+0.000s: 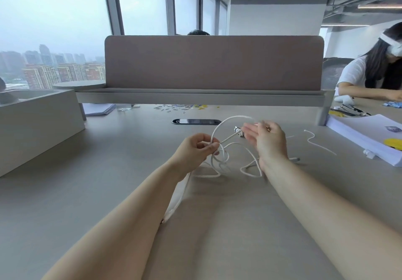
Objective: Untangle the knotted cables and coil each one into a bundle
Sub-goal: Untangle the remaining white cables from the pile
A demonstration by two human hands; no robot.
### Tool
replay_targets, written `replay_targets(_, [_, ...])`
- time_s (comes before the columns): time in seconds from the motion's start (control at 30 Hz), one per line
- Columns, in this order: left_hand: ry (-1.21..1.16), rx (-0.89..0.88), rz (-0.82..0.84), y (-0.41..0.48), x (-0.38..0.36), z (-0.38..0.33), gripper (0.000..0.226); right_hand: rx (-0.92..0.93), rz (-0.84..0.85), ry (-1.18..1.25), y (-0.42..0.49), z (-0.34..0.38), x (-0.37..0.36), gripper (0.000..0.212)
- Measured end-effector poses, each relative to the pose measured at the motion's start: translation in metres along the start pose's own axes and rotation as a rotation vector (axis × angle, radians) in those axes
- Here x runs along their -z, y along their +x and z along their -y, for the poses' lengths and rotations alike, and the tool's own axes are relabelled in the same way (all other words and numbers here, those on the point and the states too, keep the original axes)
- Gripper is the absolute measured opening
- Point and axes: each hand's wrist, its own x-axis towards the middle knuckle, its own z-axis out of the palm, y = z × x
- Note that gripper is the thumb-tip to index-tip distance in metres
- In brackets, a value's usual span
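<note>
While left grip [196, 149] pinches a raised loop of the knotted white cable [224, 156], right grip [268, 140] is blurred, fingers mostly straight beside the metal plug [238, 131]; hold on cable unclear. Rest of tangle lies on surface [217, 225] between both grips. Grey box [39, 116] far left, contents hidden.

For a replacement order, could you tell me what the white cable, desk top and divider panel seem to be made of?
White cable: matte and limp, possibly a braided fabric sheath; too fine to tell. Desk top: probably smooth grey laminate, by its soft sheen. Divider panel: likely felt-like fabric, matte taupe, no glare.
</note>
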Motion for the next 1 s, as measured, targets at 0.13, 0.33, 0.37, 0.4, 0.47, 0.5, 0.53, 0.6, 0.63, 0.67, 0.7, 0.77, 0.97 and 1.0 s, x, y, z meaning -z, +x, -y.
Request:
replay_targets(0.13, [-0.072,0.021,0.009,0.000,0.000,-0.001,0.007,0.235,0.256,-0.466,-0.008,-0.007,0.001,0.042])
replay_targets(0.33, [-0.205,0.062,-0.021,0.004,0.005,0.001,0.007,0.266,0.522,-0.688,-0.015,-0.017,-0.007,0.088])
replay_targets(0.37, [-0.221,0.068,-0.014,0.004,0.005,0.001,0.007,0.303,0.495,-0.707,-0.015,-0.018,-0.006,0.092])
replay_targets(0.4, [-0.229,0.070,-0.009,0.004,0.004,0.001,0.007,0.332,0.478,-0.691,-0.014,-0.017,-0.005,0.093])
replay_targets(0.47, [-0.224,0.065,-0.006,0.005,0.004,0.001,0.008,0.358,0.464,-0.574,-0.016,-0.015,-0.004,0.090])
replay_targets(0.5, [-0.210,0.061,-0.007,0.006,0.005,0.002,0.008,0.360,0.445,-0.510,-0.017,-0.012,-0.004,0.086])
replay_targets(0.53, [-0.193,0.057,-0.003,0.005,0.006,0.001,0.009,0.351,0.404,-0.460,-0.016,-0.010,-0.003,0.082])
replay_targets(0.6, [-0.176,0.063,0.004,0.005,0.011,0.001,0.008,0.330,0.243,-0.391,-0.008,-0.009,0.000,0.068])
replay_targets(0.63, [-0.178,0.064,0.007,0.004,0.012,0.002,0.008,0.321,0.156,-0.383,-0.003,-0.010,0.002,0.058])
replay_targets(0.67, [-0.179,0.061,0.012,0.005,0.013,0.002,0.008,0.300,0.084,-0.376,0.001,-0.010,0.005,0.047])
replay_targets(0.7, [-0.174,0.055,0.015,0.005,0.014,0.003,0.009,0.259,0.038,-0.353,0.004,-0.009,0.006,0.036])
replay_targets(0.77, [-0.166,0.050,0.010,0.006,0.014,0.005,0.010,0.101,0.040,-0.193,0.005,-0.006,0.006,0.028])
replay_targets(0.97, [-0.208,0.056,-0.049,0.010,0.011,0.012,0.007,0.050,0.309,-0.239,-0.012,0.004,0.001,0.028])
replay_targets(1.0, [-0.221,0.054,-0.042,0.011,0.010,0.011,0.006,0.088,0.314,-0.323,-0.014,0.002,-0.001,0.025])
